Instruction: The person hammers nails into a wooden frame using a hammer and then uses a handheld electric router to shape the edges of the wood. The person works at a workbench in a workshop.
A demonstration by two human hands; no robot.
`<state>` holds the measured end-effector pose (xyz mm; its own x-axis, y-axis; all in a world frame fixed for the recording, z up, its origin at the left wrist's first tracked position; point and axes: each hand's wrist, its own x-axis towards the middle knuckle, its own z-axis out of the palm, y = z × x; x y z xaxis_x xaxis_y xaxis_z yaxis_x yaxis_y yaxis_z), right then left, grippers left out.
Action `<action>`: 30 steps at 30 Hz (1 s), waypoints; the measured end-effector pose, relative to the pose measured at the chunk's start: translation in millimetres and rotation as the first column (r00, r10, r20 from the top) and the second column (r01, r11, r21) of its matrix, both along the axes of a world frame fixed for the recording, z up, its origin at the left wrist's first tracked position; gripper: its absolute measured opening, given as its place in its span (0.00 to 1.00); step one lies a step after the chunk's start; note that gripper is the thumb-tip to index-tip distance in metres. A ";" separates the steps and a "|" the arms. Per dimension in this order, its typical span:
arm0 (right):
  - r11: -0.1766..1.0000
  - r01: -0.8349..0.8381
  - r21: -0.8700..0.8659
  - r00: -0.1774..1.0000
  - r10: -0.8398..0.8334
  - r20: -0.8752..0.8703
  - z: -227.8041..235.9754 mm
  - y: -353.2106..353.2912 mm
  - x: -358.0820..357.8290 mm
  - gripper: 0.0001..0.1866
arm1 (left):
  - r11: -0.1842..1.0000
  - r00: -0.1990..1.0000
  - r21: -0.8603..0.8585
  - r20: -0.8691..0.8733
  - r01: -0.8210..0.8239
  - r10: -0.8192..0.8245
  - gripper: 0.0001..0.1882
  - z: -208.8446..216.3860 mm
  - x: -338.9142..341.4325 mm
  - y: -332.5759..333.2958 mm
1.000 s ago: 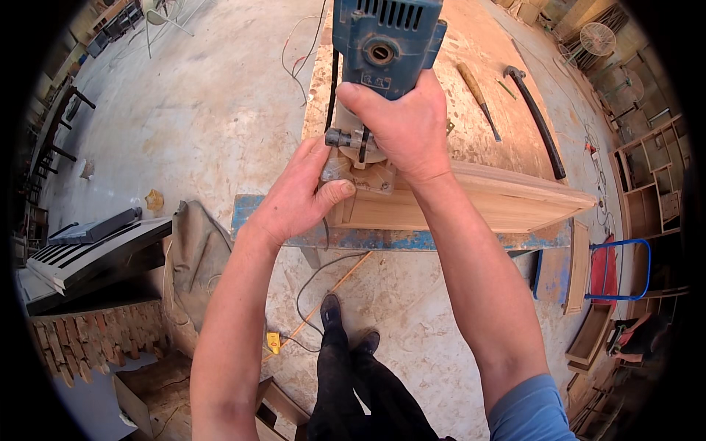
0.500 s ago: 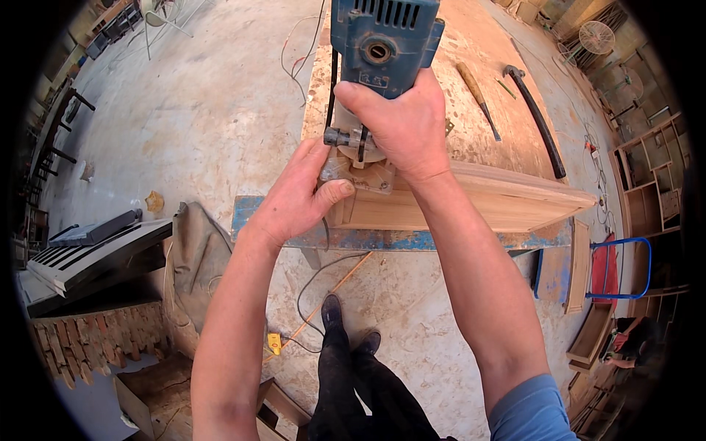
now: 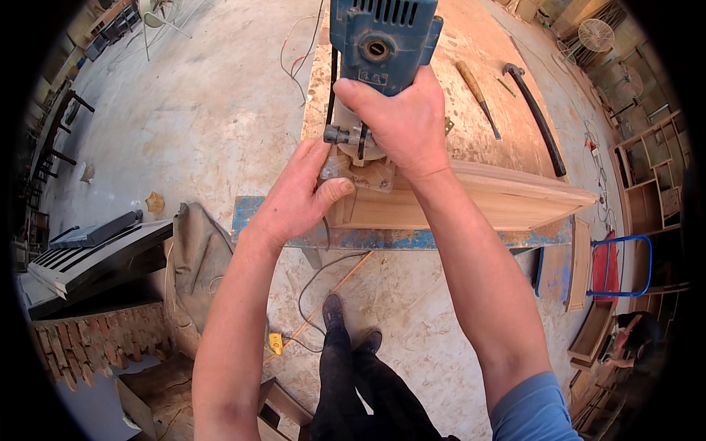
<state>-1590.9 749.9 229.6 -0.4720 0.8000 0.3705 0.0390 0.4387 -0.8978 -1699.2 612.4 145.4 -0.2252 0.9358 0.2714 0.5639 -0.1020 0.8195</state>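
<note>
In the head view, the blue power tool (image 3: pixel 384 44) sits slightly further left than a second ago, upright at the left end of the wooden piece (image 3: pixel 518 197). My right hand (image 3: pixel 407 126) wraps closely round its body; my left hand (image 3: pixel 294 200), half curled, rests at the clear base plate (image 3: pixel 379 178), whether gripping I cannot tell. At lower right, a co-worker (image 3: pixel 638 339) has shifted their arms. The wooden piece lies along the counter's (image 3: pixel 478 44) near edge. Beyond it, the chisel (image 3: pixel 472 85) and hammer (image 3: pixel 540 126) leave room between them; floor (image 3: pixel 184 110) spreads wide to my left.
</note>
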 end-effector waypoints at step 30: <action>0.999 -0.039 0.003 0.999 0.039 -0.004 5.4 -7.4 6.0 0.30 | 0.981 0.985 -0.187 -0.150 0.054 -0.083 0.45 4.4 -8.8 -1.9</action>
<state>-1584.9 742.5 235.0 -0.5013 0.7799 0.3747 0.0179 0.4423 -0.8967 -1708.0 610.5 149.8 -0.1271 0.9843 0.1226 0.6830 -0.0028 0.7304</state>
